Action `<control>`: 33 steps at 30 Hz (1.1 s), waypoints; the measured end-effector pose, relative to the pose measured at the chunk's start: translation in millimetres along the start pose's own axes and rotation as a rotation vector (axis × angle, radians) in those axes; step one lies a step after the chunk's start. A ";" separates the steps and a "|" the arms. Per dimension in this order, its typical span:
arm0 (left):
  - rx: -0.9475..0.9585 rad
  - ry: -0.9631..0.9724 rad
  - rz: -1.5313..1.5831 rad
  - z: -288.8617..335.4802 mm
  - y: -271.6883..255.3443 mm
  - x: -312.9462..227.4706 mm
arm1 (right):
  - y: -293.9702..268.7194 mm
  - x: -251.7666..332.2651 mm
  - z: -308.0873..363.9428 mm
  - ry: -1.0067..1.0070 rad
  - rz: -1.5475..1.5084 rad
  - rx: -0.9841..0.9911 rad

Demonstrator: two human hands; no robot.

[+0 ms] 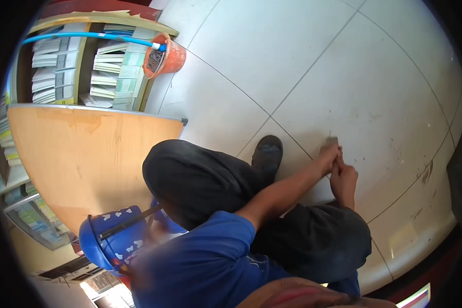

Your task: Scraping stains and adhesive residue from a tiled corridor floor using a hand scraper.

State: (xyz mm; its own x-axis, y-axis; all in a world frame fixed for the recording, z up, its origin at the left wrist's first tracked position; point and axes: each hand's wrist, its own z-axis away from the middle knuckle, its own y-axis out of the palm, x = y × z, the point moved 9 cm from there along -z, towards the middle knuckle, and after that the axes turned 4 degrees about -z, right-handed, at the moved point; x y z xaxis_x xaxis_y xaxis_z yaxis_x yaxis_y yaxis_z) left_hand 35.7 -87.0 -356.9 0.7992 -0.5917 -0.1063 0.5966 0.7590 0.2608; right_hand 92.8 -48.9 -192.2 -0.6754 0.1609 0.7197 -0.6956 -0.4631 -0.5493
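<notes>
Head view: I watch a squatting person work low over pale floor tiles (313,51), both arms reaching to the front right. Left hand (329,154) is the farther one, its grip closed around a small flat greyish tool (333,139), probably a scraper. Right hand (345,177) sits just behind and beside it, fingers curled and pressed together; I cannot tell whether this grip pinches the tool's handle or only braces the left hand. The tool's flat end projects beyond the left hand, away from the body. Contact with the tile is not resolvable.

Dark specks (392,146) lie to the right of the hands; a brownish smudge (427,173) shows farther right. Black shoe (268,154) is planted left of the tool. Orange bucket (175,56) stands well apart, by the shelves, a blue hose (95,36) reaching its mouth.

Step in hand, my judgement: scraping the floor surface, in progress. Next move likely calls for a low blade angle, steady two-handed pressure and short strokes toward the marked tiles.
</notes>
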 end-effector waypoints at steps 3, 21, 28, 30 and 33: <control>0.014 0.014 -0.005 9.9 30.2 -6.5 | -12.3 -14.9 -3.8 0.100 -0.026 -0.042; 0.248 -0.182 -0.433 -44.5 79.9 80.8 | -83.0 -81.6 36.2 0.216 -0.065 -0.417; 0.240 -0.038 -0.564 -29.7 139.0 68.0 | -97.7 -137.9 37.0 0.317 -0.233 -0.568; 0.199 -0.032 -0.623 -63.7 115.1 106.2 | -73.7 -146.1 41.5 0.379 -0.298 -0.386; 0.199 -0.004 -0.675 -60.5 120.2 134.8 | -98.8 -152.8 54.0 0.394 -0.242 -0.496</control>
State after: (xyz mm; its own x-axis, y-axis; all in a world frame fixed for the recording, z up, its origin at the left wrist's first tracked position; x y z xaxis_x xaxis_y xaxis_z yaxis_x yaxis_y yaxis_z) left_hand 219.6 -59.0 -397.9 0.2583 -0.9172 -0.3033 0.9370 0.1614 0.3099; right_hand 277.9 -74.8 -225.0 -0.4602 0.5587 0.6899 -0.8048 0.0654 -0.5899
